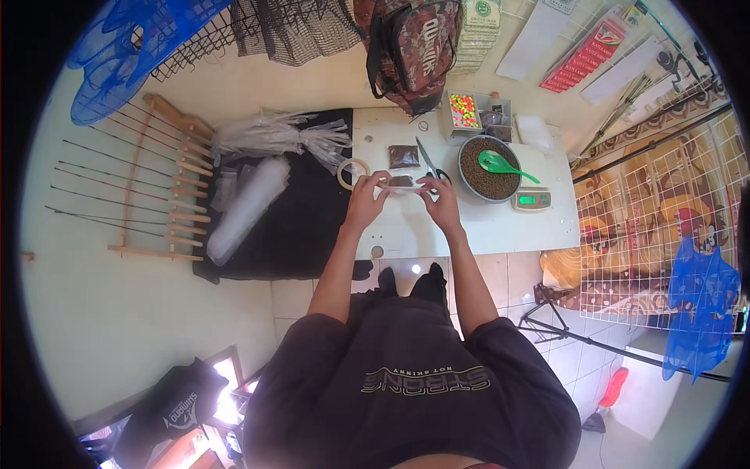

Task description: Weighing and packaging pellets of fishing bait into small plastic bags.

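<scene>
Between my two hands is a small clear plastic bag (401,182) with brown pellets in its far part. My left hand (368,199) pinches the bag's left corner, and my right hand (440,202) pinches its right corner. Just beyond it, a filled bag of brown pellets (404,156) lies flat on the white table (404,234). Scissors (426,155) lie beside my right hand, their handles partly hidden by its fingers. A roll of tape (340,176) sits left of my left hand. To the right stands a grey bowl of pellets (486,190) holding a green scoop (495,159).
A digital scale (532,200) stands right of the bowl. Behind it is a divided tray with colourful small pieces (466,111). Clear plastic bags (263,138) and a plastic bundle (249,211) lie on black cloth (304,234) at left. A camouflage backpack (419,53) hangs above the table.
</scene>
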Demonstrator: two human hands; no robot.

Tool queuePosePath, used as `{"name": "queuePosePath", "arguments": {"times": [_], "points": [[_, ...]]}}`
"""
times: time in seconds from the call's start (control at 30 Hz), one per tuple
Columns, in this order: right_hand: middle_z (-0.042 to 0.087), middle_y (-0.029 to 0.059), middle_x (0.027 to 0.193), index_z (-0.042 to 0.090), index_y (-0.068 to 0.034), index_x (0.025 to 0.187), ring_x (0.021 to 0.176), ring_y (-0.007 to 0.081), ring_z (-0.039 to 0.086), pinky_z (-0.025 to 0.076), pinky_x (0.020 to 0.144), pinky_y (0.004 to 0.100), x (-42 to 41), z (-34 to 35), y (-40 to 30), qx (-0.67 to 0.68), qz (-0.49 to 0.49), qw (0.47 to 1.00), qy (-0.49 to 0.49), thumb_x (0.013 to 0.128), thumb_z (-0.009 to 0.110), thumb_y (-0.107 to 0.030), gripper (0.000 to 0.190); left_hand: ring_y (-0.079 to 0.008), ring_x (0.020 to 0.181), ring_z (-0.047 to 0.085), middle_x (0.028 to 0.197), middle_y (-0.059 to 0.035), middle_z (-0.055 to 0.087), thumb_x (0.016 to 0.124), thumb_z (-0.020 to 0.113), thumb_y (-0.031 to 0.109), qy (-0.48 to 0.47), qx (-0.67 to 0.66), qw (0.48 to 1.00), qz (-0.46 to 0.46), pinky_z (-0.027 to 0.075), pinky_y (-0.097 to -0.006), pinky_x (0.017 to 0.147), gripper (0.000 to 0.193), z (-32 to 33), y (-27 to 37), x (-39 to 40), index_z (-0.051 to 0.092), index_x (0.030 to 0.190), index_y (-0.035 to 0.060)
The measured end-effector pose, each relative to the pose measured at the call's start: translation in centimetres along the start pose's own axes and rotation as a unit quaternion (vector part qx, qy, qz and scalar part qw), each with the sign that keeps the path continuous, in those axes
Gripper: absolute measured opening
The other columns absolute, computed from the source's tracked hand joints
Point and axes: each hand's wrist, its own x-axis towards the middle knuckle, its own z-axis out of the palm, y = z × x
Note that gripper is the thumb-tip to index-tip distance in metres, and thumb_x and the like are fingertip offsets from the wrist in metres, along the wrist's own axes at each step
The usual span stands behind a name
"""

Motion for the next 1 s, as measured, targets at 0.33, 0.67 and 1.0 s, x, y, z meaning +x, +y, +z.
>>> {"name": "queuePosePath", "arguments": {"times": [0.33, 0.67, 1.0], "points": [[0.067, 0.011, 0.082, 0.067, -0.005, 0.097, 0.073, 0.02, 0.064, 0.049, 0.066, 0.0319, 0.8, 1.3, 1.0, 0.11, 0.071, 0.991, -0.037, 0.084, 0.058, -0.001, 0.016, -0.0249, 0.089, 0.055, 0.084, -0.0061, 0.064, 0.079, 0.07, 0.014, 0.014, -0.032, 0.999, 0.017, 0.045, -0.0361, 0.08, 0.019, -0.2, -0.7, 0.6, 0.066, 0.097, 0.0116], [0.062, 0.0081, 0.089, 0.067, -0.012, 0.105, 0.093, 0.0261, 0.053, 0.04, 0.089, 0.0385, 1.1, 0.9, 0.7, -0.032, -0.004, 0.996, -0.081, 0.072, 0.071, -0.005, 0.035, -0.0276, 0.098, 0.05, 0.092, -0.0089, 0.062, 0.075, 0.07, 0.01, -0.011, 0.065, 0.996, 0.055, 0.042, -0.0366, 0.09, 0.026, 0.1, -1.7, 0.7, 0.07, 0.101, 0.0106], [0.062, 0.0068, 0.086, 0.071, -0.012, 0.094, 0.092, 0.0268, 0.05, 0.038, 0.086, 0.0372, 1.5, 1.0, 0.8, -0.108, -0.019, 0.993, -0.049, 0.077, 0.068, -0.01, 0.017, -0.0267, 0.098, 0.048, 0.091, -0.0079, 0.059, 0.078, 0.068, 0.015, 0.01, 0.103, 0.993, 0.055, 0.042, -0.0369, 0.088, 0.013, 0.6, -1.4, 1.5, 0.07, 0.089, 0.0079]]}}
